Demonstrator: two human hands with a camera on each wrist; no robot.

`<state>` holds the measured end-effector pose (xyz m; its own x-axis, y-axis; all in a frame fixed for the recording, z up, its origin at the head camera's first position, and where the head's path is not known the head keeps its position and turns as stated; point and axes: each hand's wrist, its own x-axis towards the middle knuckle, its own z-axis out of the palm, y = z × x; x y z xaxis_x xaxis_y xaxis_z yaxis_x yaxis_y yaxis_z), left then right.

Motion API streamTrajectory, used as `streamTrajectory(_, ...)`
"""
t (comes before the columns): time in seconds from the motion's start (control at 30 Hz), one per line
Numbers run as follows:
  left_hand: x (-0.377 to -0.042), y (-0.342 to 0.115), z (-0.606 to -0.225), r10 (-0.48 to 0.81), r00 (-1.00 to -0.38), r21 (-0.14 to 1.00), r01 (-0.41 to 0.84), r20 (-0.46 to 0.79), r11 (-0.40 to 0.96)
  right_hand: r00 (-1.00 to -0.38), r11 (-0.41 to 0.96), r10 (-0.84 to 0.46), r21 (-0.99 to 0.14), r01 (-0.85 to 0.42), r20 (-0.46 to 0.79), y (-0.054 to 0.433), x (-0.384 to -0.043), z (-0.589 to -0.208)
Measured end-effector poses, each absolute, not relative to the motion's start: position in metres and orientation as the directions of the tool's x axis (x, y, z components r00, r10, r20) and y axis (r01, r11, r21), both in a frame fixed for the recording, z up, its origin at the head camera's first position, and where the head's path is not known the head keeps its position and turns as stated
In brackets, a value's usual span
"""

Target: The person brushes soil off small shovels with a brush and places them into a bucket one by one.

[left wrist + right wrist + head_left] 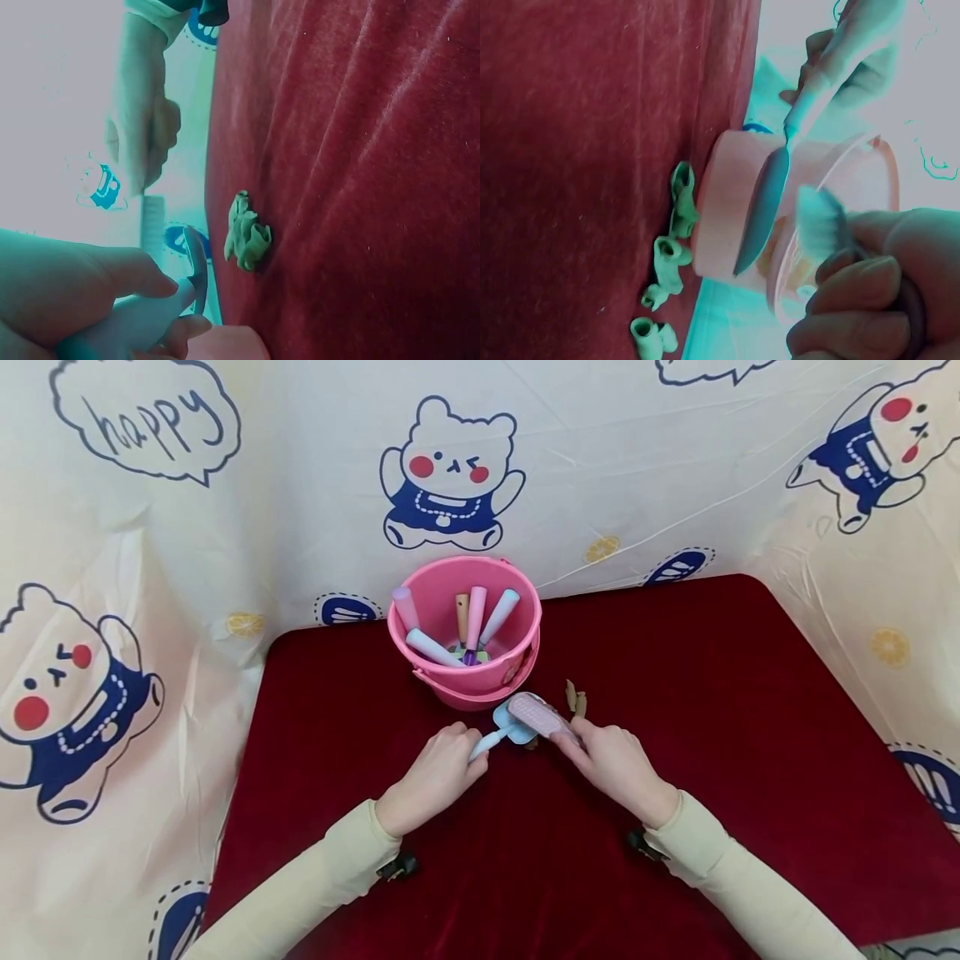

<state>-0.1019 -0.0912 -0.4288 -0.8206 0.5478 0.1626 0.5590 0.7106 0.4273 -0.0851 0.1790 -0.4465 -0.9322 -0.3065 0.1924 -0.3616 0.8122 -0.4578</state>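
Observation:
My left hand grips the handle of a light blue toy shovel, its blade raised just in front of the pink bucket. A pinkish-lilac brush is in my right hand, its head over the shovel's blade in the head view. Pale bristles show blurred in the right wrist view, apart from the shovel blade. Below the tools, several curled, crumpled scraps lie on the red cloth; the left wrist view shows a small clump of scraps.
The pink bucket stands at the back of the red-covered table, holding several tools with lilac, pink, light blue and wooden handles. Its carrying handle hangs down in front. A white printed curtain surrounds the table's back and sides.

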Motion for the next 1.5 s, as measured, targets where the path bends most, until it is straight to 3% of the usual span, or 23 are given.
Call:
streamTrajectory(0.13, -0.103, -0.09, -0.427, 0.557, -0.808, 0.419, 0.581, 0.191, 0.698, -0.907, 0.793, -0.371, -0.442, -0.42, 0.197, 0.174, -0.09, -0.447)
streamTrajectory(0.5, -0.1, -0.09, -0.427, 0.559, -0.804, 0.408, 0.589, 0.205, 0.698, -0.934, 0.843, -0.28, -0.408, -0.35, 0.223, 0.179, -0.092, -0.45)
streamTrajectory(0.73, -0.098, -0.089, -0.428, 0.534, -0.82, 0.423, 0.566, 0.205, 0.708, -0.905, 0.805, -0.365, -0.414, -0.426, 0.221, 0.176, -0.088, -0.452)
streamTrajectory(1.0, -0.093, -0.091, -0.43, 0.538, -0.824, 0.437, 0.556, 0.178, 0.707, -0.943, 0.86, -0.26, -0.395, -0.324, 0.206, 0.179, -0.084, -0.452)
streamTrajectory(1.27, -0.09, -0.09, -0.429, 0.555, -0.807, 0.42, 0.584, 0.203, 0.695, -0.907, 0.816, -0.356, -0.397, -0.419, 0.225, 0.178, -0.078, -0.451)
streamTrajectory(1.5, -0.088, -0.09, -0.424, 0.559, -0.809, 0.434, 0.577, 0.184, 0.692, -0.929, 0.855, -0.273, -0.381, -0.353, 0.248, 0.186, -0.079, -0.447)
